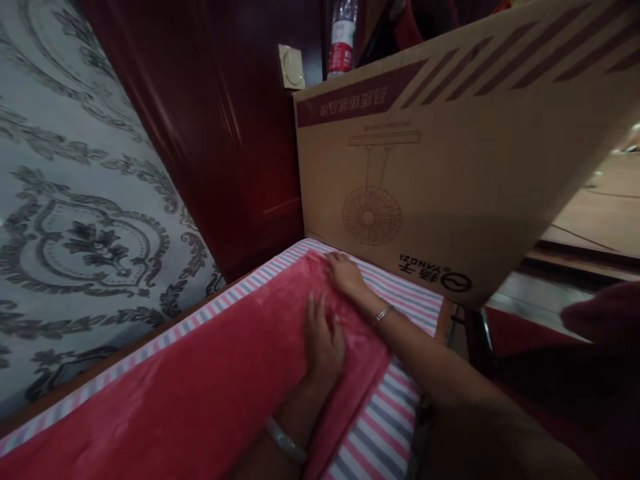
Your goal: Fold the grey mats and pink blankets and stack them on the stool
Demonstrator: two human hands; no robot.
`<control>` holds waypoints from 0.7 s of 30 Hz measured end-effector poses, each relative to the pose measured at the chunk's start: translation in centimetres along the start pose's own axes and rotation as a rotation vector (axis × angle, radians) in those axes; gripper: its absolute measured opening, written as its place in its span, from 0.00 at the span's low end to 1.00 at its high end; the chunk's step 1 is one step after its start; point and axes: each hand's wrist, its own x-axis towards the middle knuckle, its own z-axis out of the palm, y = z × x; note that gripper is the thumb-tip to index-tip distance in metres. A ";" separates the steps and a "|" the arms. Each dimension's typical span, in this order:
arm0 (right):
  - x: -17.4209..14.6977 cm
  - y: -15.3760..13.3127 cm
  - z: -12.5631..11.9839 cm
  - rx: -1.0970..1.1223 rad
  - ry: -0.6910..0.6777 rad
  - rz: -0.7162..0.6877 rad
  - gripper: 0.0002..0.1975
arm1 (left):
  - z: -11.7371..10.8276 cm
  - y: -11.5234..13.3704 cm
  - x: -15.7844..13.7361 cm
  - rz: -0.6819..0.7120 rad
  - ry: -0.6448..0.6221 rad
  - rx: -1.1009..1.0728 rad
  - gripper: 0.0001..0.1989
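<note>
A red, plush-looking folded cloth (210, 360) lies lengthwise over a striped pink, grey and white cover (375, 420). My left hand (324, 340), with a bangle on its wrist, rests on the cloth near its far end, palm down and fingers stretched out. Farther forward, my right hand (347, 273) lies flat at the cloth's far right corner, its fingertips on the edge. A thin bracelet circles that wrist. Neither hand grips anything that I can make out. The near end of the cloth runs out of view at the lower left.
A large cardboard box (450, 180) with a printed fan drawing stands upright at the far end. Behind its upper edge is a plastic bottle (342, 50). A dark red wooden panel (240, 133) and patterned wallpaper (90, 233) border the left side. A red-topped seat (525, 333) is at right.
</note>
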 end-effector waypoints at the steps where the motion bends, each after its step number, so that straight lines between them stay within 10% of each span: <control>1: -1.0 0.1 0.3 -0.006 -0.016 -0.031 0.25 | -0.1 -0.3 0.3 -0.004 0.041 -0.013 0.27; 9: -4.1 1.4 2.3 -0.040 -0.074 -0.071 0.30 | -0.2 -3.2 1.6 -0.245 -0.030 -0.132 0.27; 14: -4.4 1.2 1.9 -0.031 -0.062 -0.084 0.29 | -1.0 -1.0 1.7 -0.247 -0.076 -0.145 0.23; 21: -4.7 2.0 2.0 -0.020 -0.092 -0.097 0.29 | -9.7 3.2 -5.7 -0.013 -0.506 0.369 0.27</control>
